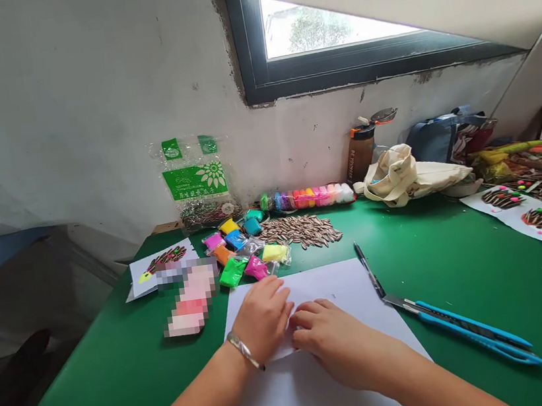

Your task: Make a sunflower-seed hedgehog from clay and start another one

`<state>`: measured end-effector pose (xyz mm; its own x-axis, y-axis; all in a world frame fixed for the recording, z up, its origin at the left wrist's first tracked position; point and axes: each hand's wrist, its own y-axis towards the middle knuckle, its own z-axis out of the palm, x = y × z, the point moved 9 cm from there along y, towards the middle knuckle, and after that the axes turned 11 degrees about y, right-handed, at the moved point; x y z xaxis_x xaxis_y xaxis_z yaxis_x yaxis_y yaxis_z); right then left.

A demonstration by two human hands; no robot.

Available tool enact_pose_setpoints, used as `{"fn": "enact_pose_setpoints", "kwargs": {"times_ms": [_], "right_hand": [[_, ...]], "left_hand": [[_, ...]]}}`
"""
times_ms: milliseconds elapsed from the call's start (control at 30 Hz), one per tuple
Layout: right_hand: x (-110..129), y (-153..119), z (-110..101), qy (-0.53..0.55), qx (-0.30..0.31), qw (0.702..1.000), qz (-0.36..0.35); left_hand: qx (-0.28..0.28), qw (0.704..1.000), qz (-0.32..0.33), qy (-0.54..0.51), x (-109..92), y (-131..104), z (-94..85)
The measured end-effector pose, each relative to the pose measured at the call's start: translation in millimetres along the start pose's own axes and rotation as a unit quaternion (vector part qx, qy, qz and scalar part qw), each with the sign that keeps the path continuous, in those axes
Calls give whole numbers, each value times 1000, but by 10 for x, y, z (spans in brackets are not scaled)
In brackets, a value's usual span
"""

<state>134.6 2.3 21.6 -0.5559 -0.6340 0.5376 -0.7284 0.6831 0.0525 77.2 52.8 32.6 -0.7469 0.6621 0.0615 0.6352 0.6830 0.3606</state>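
I find the white rectangular paper (297, 399) flat on the green desk (455, 238), its visible area largely bare. Left hand (261, 317) and right hand (333, 338) meet over it, fingers curled; grip cannot be determined. Striped brown seeds (302, 231) lie beyond, none yet applied.

The left grip (261, 317) and right grip (337, 347) are bare hands. A shiny, silver-coloured bracelet (244, 351) circles the left wrist (229, 361), a smooth, rigid-looking band with bright highlights; any engraving is too small to make out. Both forearms (423, 376) are bare down to the picture's lower edge.
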Motion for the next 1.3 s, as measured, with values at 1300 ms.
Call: {"fn": "enact_pose_setpoints", "kwargs": {"times_ms": [1300], "right_hand": [[-1308, -403, -663, 231, -269, 885, 302]], "left_hand": [[89, 995, 52, -1, -472, -399, 279]]}}
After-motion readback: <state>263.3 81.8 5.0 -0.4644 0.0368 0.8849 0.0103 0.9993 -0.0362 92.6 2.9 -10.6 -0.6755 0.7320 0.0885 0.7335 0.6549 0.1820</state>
